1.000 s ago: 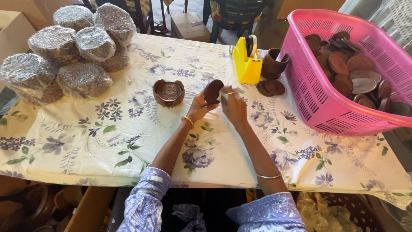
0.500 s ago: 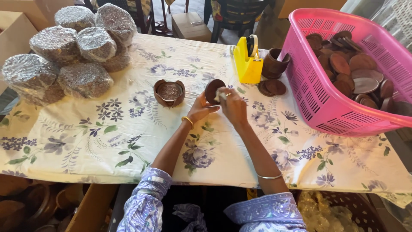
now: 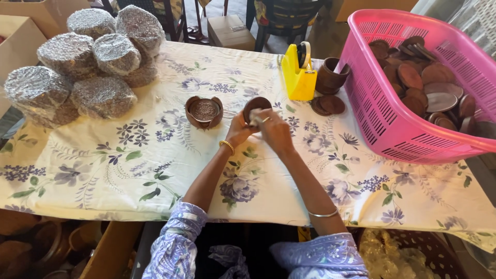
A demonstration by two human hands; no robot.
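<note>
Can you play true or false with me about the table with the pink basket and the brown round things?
1. The pink basket holds brown discs. True.
2. The yellow tape holder lies inside the basket. False: it stands on the flowered tablecloth, left of the basket.
3. Both hands hold one brown disc up over the table. True: the left hand and the right hand meet at it.
4. The wrapped silver bundles are piled on the right end of the table. False: they sit at the left end.
5. A round brown holder sits on the cloth, left of the hands. True.
</note>
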